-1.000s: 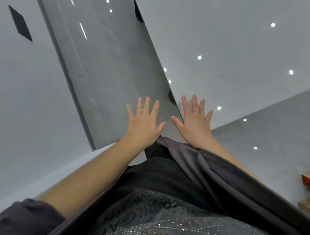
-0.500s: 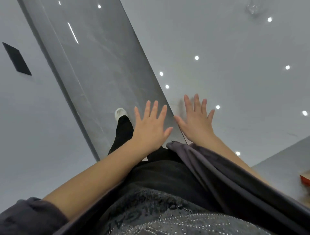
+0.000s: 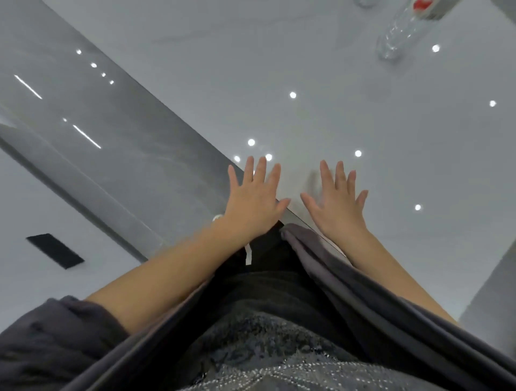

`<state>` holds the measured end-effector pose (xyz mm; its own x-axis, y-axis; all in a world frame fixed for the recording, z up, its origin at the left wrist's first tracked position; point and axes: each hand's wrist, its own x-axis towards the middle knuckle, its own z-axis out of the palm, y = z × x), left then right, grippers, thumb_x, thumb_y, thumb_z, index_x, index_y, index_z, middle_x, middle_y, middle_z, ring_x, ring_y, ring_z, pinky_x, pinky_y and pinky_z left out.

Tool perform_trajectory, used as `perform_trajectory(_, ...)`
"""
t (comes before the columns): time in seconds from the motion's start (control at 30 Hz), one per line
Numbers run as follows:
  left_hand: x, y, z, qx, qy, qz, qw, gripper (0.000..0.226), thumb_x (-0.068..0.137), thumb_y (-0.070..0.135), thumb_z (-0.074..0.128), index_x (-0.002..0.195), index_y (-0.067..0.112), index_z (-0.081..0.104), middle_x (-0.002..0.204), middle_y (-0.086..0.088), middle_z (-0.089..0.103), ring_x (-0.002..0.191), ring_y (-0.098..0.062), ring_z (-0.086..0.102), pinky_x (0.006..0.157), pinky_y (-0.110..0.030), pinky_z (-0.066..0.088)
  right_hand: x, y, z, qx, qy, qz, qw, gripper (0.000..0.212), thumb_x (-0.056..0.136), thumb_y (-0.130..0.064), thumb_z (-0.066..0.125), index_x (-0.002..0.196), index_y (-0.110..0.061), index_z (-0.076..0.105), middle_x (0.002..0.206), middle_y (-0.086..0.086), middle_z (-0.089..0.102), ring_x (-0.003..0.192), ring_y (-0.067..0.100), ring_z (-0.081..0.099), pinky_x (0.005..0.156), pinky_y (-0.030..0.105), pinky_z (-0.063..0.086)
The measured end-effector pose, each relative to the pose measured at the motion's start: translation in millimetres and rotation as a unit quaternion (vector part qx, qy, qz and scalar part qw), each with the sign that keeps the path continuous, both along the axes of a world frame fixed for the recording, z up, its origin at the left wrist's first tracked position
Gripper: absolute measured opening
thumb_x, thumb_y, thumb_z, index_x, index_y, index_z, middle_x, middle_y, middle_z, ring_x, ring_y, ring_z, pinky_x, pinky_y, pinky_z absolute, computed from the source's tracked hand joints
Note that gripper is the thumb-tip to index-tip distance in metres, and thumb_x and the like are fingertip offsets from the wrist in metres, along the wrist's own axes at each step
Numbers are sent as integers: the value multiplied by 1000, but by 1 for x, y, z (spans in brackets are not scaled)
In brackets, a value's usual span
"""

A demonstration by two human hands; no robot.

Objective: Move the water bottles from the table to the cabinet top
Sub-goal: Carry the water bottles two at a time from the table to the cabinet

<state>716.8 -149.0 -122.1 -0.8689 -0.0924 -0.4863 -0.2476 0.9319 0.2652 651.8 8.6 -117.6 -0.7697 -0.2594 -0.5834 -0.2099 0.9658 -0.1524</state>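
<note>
A clear plastic water bottle (image 3: 399, 30) with a red label stands on the glossy white table (image 3: 349, 92) at the far upper right, partly cut off by the frame's top edge. The base of a second clear bottle (image 3: 364, 2) barely shows at the top edge. My left hand (image 3: 252, 201) is spread flat with straight fingers over the table's near edge and holds nothing. My right hand (image 3: 339, 205) is also spread flat, over the table top, empty. Both hands are far short of the bottles.
A glossy dark grey floor strip (image 3: 106, 139) runs diagonally to the left of the table. A small black panel (image 3: 54, 251) lies on the pale floor at lower left. My dark clothing fills the bottom of the view.
The view has swung toward the table, bringing the water bottle into sight at the upper right. Both hands stay spread and now hover at the table's edge.
</note>
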Motion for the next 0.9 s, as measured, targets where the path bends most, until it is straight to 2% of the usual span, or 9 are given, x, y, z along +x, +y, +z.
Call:
perform_trajectory(0.3, -99, -38, -8, -22, -24, -139, 990, 74, 97, 58, 24, 154, 18, 0, 162, -12, -2, 148, -33, -6, 115, -60, 4, -60, -29, -10, -4, -16, -141, 990, 75, 98, -54, 35, 155, -29, -8, 163, 6, -15, 149, 33, -16, 117, 60, -4)
perform_trajectory(0.43, -141, -57, -12, -20, -27, -154, 987, 74, 97, 58, 23, 154, 19, -3, 162, -10, -5, 149, -31, -8, 116, -59, 2, -95, -47, -11, 0, -13, -167, 986, 75, 98, -54, 35, 155, -28, -7, 163, 6, -15, 149, 33, -16, 117, 60, -2)
perform_trajectory(0.6, -198, -82, -22, 20, -32, -157, 987, 72, 98, 56, 27, 155, 20, 0, 162, -9, -3, 149, -30, -8, 117, -57, -1, -143, -67, -10, -10, 0, -252, 968, 76, 98, -51, 38, 154, -29, -8, 163, 5, -16, 149, 32, -17, 117, 59, -4)
perform_trajectory(0.73, -260, -103, -28, 36, 6, -221, 974, 71, 98, 54, 29, 154, 19, 1, 163, -7, -5, 148, -29, -12, 116, -57, -7, -187, -82, -10, -79, 17, -376, 923, 82, 96, -49, 48, 155, -30, -6, 164, 2, -13, 150, 28, -14, 118, 56, -2)
perform_trajectory(0.83, -311, -111, -36, 42, 42, -252, 966, 73, 98, 53, 30, 154, 18, 0, 163, -7, -6, 148, -29, -13, 116, -56, -8, -221, -89, -16, -181, 45, -472, 862, 90, 91, -45, 59, 155, -30, -3, 165, -1, -6, 151, 23, -10, 121, 53, 3)
perform_trajectory(0.9, -342, -113, -43, 46, 62, -252, 965, 75, 97, 53, 33, 154, 16, 0, 162, -9, -5, 148, -30, -12, 117, -56, -6, -241, -92, -21, -240, 71, -526, 813, 95, 89, -40, 65, 156, -27, -1, 165, -4, 0, 151, 17, -2, 122, 46, 10)
